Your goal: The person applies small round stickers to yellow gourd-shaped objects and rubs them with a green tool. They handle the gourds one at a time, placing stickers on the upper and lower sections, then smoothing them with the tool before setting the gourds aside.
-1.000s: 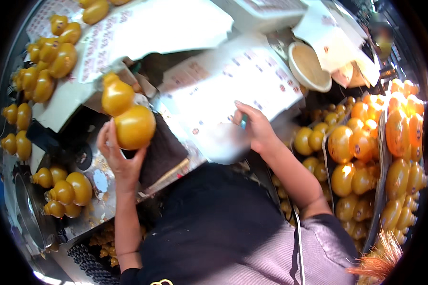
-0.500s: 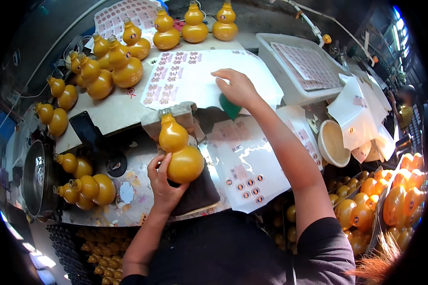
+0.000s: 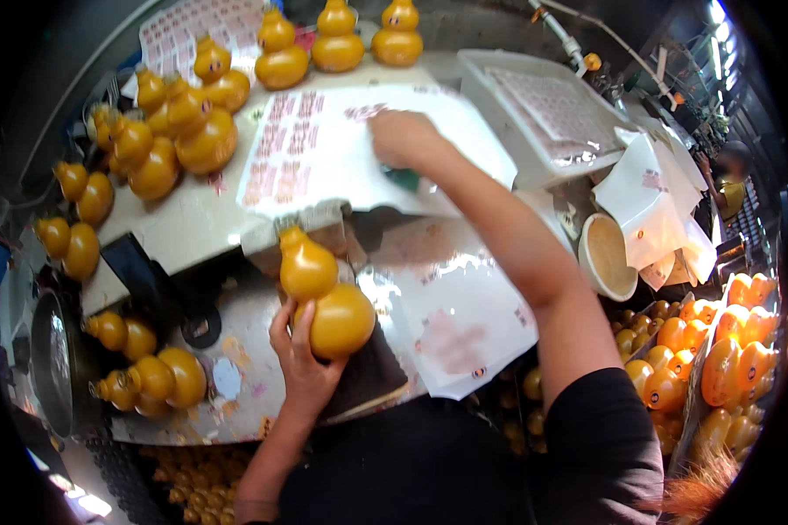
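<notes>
My left hand (image 3: pixel 306 367) grips a glossy amber gourd-shaped bottle (image 3: pixel 337 319) round its lower bulb. The bottle leans back, its neck against a cloth-covered block (image 3: pixel 311 232) at the bench edge. My right hand (image 3: pixel 403 140) is over a white sheet of printed decals (image 3: pixel 341 179), blurred, its fingers bent down at a reddish print near the sheet's top. From under that hand shows a flat green piece (image 3: pixel 401 178), like a scraper, which appears held in it. What the fingertips touch is hidden.
Several amber gourd bottles (image 3: pixel 206 140) stand along the bench's left and back. A phone on a stand (image 3: pixel 140 267) and a metal pan (image 3: pixel 52 363) are at left. At right are a plastic tub (image 3: pixel 543 162), a bowl (image 3: pixel 608 258) and crates of gourd bottles (image 3: pixel 670 385).
My right hand has gone left and farther away over the decal sheet, the green piece moving with it, and its fingers have bent down. My left hand keeps hold of the gourd-shaped bottle.
</notes>
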Motion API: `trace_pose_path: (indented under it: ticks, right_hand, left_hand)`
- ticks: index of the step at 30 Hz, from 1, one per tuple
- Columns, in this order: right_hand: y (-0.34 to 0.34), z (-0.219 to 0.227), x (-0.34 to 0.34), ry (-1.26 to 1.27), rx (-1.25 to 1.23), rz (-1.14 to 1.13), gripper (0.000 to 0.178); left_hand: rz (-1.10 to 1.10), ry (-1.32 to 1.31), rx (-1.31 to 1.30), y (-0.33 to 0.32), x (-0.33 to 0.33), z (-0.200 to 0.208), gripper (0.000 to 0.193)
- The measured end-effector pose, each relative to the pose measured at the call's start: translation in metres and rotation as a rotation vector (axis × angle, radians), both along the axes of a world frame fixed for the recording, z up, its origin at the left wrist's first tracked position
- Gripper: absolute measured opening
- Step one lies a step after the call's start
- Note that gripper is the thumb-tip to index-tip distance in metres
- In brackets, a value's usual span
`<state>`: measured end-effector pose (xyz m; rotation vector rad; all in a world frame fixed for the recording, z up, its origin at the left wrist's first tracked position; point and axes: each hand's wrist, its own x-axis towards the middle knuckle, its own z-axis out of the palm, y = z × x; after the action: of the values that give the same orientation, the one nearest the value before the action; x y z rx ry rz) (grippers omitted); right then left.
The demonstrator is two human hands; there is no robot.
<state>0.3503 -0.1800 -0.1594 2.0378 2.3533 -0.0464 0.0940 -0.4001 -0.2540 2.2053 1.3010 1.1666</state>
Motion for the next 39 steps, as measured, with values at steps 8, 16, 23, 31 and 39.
trace_pose_path:
  ticks: [8, 16, 23, 31, 39]
  right_hand:
    - [-0.103, 0.026, 0.023, 0.18, 0.038, -0.051, 0.033]
    - [-0.148, -0.022, 0.036, 0.434, 0.27, 0.123, 0.04]
    - [-0.178, -0.073, 0.001, 1.979, 0.058, -0.582, 0.028]
    - [-0.171, -0.08, 0.0, 1.992, 0.312, -0.54, 0.017]
    - [-0.209, -0.02, -0.004, 1.326, 0.039, -0.091, 0.011]
  left_hand:
    - [-0.033, -0.05, -0.01, 0.0, 0.003, 0.004, 0.089]
    - [-0.046, -0.029, -0.051, -0.004, -0.006, 0.003, 0.097]
    - [-0.043, -0.074, -0.068, -0.004, -0.007, -0.002, 0.094]
    - [-0.027, -0.031, -0.086, -0.007, -0.01, 0.006, 0.099]
    - [0.039, 0.068, -0.065, -0.008, -0.013, 0.008, 0.105]
